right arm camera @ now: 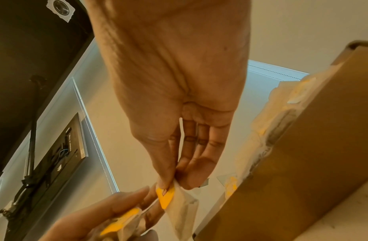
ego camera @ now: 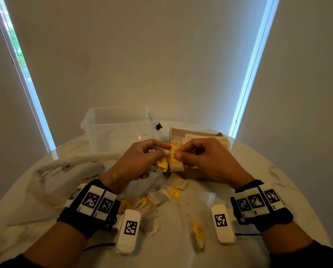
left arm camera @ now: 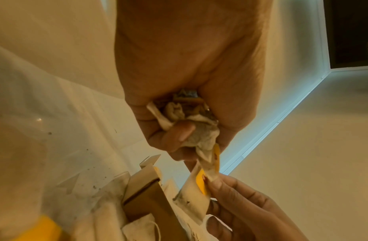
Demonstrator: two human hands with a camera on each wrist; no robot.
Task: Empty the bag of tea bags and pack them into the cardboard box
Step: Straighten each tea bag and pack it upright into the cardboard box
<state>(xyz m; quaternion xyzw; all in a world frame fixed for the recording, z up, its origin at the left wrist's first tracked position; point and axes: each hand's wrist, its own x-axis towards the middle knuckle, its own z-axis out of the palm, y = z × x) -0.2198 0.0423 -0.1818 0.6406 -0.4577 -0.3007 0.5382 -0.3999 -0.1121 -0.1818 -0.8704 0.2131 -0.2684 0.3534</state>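
Tea bags (ego camera: 162, 196) lie scattered near the middle of the table (ego camera: 258, 171), between the two forearms, several with yellow tags. Left hand (ego camera: 140, 161) is raised above the table with its fingers (left arm camera: 176, 133) curled round a crumpled bunch of tea bags (left arm camera: 199, 133). Right hand (ego camera: 206, 157) meets it, thumb and forefinger clamped on one tea bag (right arm camera: 183, 210) by its yellow tag (right arm camera: 165, 195). Cardboard box (ego camera: 196, 135) stands open toward the far edge of the table, just behind the right hand, with tea bags already inside. Clear plastic tub (ego camera: 119, 128) sits at the far left edge. Emptied plastic bag (ego camera: 51, 178) lies slack along the left edge.
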